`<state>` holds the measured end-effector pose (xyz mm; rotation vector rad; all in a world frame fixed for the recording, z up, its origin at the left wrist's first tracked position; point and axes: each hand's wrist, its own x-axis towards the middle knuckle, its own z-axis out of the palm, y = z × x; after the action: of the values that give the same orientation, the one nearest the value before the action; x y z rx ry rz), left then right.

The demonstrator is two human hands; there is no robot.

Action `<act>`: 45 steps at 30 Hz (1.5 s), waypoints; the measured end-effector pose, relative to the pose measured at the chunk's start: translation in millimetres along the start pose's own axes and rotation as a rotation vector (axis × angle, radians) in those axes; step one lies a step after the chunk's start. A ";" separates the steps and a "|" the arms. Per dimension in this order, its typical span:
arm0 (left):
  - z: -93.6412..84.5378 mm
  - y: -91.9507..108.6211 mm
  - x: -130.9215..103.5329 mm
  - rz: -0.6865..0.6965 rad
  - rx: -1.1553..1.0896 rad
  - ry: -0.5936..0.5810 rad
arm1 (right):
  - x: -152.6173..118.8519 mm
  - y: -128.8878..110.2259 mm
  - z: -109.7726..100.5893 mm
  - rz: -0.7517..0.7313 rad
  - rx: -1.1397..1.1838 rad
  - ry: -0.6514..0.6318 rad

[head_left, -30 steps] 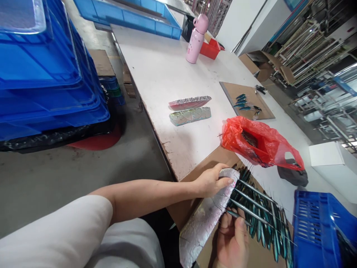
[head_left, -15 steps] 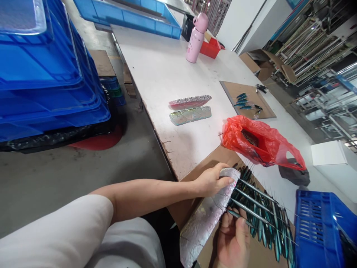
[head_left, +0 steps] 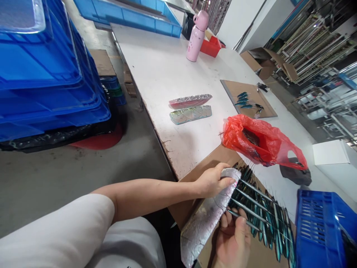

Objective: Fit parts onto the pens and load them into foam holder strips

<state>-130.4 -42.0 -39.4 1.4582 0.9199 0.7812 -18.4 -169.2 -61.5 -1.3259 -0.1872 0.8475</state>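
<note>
My left hand (head_left: 213, 182) grips the upper end of a silvery, cracked foam block (head_left: 205, 219), thumb on its face. Several slim dark rods (head_left: 251, 201) stick out from the block's right edge. Below them my right hand (head_left: 232, 236) pinches the lowest rod close to the block. Many blue-green lure-shaped pieces (head_left: 276, 230) with thin wires lie in a row on brown cardboard (head_left: 192, 175), partly under the rods. Two more foam blocks, one pinkish (head_left: 191, 101) and one greenish (head_left: 191, 114), lie on the white table (head_left: 156, 74).
A red plastic bag (head_left: 237, 136) lies beyond the lures, with a blue basket (head_left: 315, 223) at right. Further back are a pink bottle (head_left: 196, 39), a red box (head_left: 210, 47) and a board (head_left: 231, 89) with several lures. Blue crates (head_left: 41, 96) are stacked at left.
Both hands hold nearly the same position on the block and rod. The view has shifted very slightly.
</note>
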 end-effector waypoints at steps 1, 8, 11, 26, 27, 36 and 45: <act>0.1 0.0 0.1 0.001 0.000 0.000 | 0.7 -0.1 0.1 0.003 -0.005 -0.005; 0.8 -1.3 1.1 0.008 -0.018 -0.008 | 3.7 -2.4 -1.8 0.026 -0.054 -0.045; 0.6 -0.9 0.7 0.018 -0.027 -0.006 | 4.9 -3.1 -2.5 0.048 -0.030 -0.043; 0.0 -2.3 0.9 0.034 -0.029 -0.011 | 4.6 -6.3 1.6 0.126 0.007 0.025; 0.0 -2.1 0.9 0.029 -0.028 -0.009 | 4.5 -6.2 1.4 0.122 0.007 0.031; 0.6 -2.4 1.2 0.028 -0.025 -0.011 | 8.1 -1.1 -7.5 0.051 -0.061 -0.066; 0.9 -1.7 0.4 0.019 -0.004 -0.001 | -6.4 -2.1 2.3 -0.118 -0.043 -0.015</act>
<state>-129.6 -42.0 -41.2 1.4654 0.9040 0.7959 -23.3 -171.4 -56.9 -1.3360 -0.2936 0.7574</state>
